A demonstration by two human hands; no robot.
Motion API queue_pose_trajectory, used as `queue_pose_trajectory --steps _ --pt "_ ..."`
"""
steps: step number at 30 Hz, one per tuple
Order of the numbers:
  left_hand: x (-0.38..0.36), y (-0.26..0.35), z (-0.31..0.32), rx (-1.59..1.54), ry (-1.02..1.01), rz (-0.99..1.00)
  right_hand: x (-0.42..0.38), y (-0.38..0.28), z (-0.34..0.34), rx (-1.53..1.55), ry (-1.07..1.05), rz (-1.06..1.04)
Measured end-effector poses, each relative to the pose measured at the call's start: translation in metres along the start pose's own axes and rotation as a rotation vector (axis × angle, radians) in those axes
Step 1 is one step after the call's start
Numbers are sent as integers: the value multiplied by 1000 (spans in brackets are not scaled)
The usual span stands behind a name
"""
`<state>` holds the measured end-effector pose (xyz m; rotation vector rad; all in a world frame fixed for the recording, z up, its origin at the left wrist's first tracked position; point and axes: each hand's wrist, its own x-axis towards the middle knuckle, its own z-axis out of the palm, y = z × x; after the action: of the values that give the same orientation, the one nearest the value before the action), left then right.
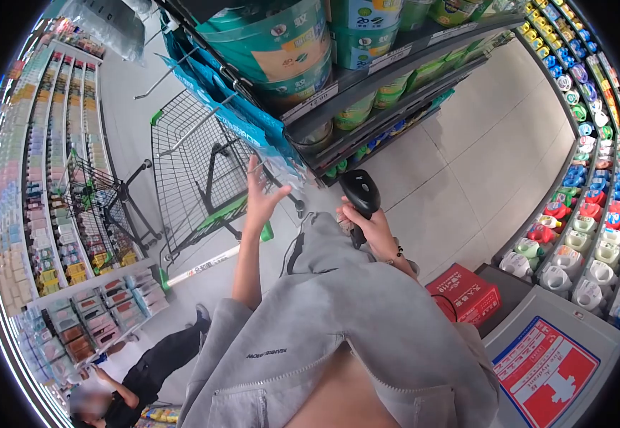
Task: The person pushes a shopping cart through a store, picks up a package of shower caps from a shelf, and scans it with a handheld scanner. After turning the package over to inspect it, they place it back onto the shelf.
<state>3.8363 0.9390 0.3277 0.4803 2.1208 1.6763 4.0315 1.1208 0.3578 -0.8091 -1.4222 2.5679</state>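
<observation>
A black handheld barcode scanner is gripped in my right hand, its head tilted up in front of me and its handle partly covered by my fingers. My left hand is raised with fingers apart and nothing in it. Its fingertips are close to the lower end of blue packets hanging from metal hooks at the shelf end. Just right of those packets, green tubs stand on a dark shelf with price labels along its edge.
A wire shopping cart with green trim stands left of my left hand. A second cart is farther left, by stocked shelves. Lower left is another person. At right are a red box, a fire hydrant cabinet and bottle shelves.
</observation>
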Motion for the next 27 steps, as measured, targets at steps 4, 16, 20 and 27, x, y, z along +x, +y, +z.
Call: queue_pose_trajectory --steps 4,16,20,27 --pt "23 -18 5 122 -16 59 2 11 -2 9 13 -22" --pt "31 -5 12 383 -7 200 -4 18 13 -2 62 1" --pt "22 -3 8 338 64 253 -5 21 22 16 61 3" --pt "12 -11 -2 293 58 244 -13 33 45 36 135 1"
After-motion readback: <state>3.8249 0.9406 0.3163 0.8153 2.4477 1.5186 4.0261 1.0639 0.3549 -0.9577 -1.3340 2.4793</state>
